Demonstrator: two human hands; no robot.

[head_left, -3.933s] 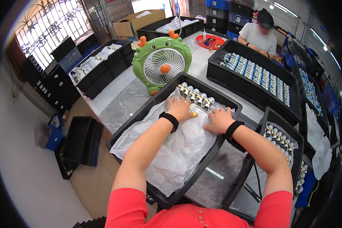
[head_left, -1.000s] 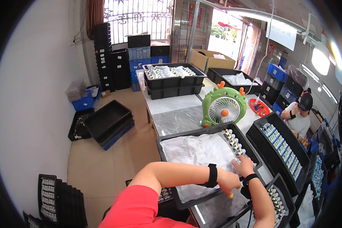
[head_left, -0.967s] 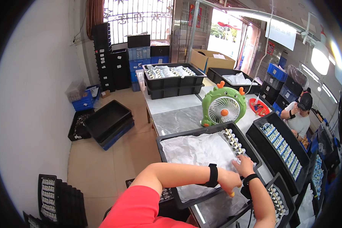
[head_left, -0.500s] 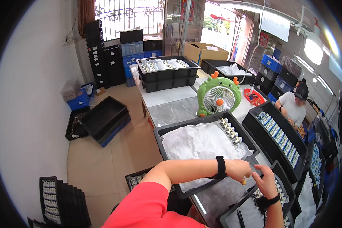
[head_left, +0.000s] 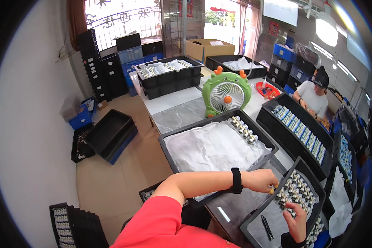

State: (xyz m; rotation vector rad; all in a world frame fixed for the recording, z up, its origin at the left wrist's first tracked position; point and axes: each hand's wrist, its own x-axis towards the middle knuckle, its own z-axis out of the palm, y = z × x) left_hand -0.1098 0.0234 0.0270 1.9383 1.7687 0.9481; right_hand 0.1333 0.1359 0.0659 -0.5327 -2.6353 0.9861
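My left hand (head_left: 260, 180) is closed beside the near right tray, its fingers curled and pointing down. A small yellow bit (head_left: 272, 191) shows at its fingertips; whether that is a held thing or a finger cover I cannot tell. Over the same black tray (head_left: 249, 228), my right hand (head_left: 296, 221) is held with thumb and fingers apart, next to rows of small metal parts with clear domed tops (head_left: 295, 188). Two thin black sticks (head_left: 267, 227), perhaps tweezers, lie on the tray's white liner. A larger black tray (head_left: 164, 148), lined with white paper (head_left: 211, 146), holds a short double row of similar parts (head_left: 244, 130).
A green cartoon-shaped fan (head_left: 227, 93) stands behind the larger tray. To the right is a tray of blue-and-white parts (head_left: 299, 132). A person in a white shirt (head_left: 314, 97) works beyond it. Stacked black bins (head_left: 111, 132) stand on the floor at left.
My right hand has moved down and away from my left hand, uncovering the rows of parts. The left hand has shifted slightly right and up. The whole view has shifted a little.
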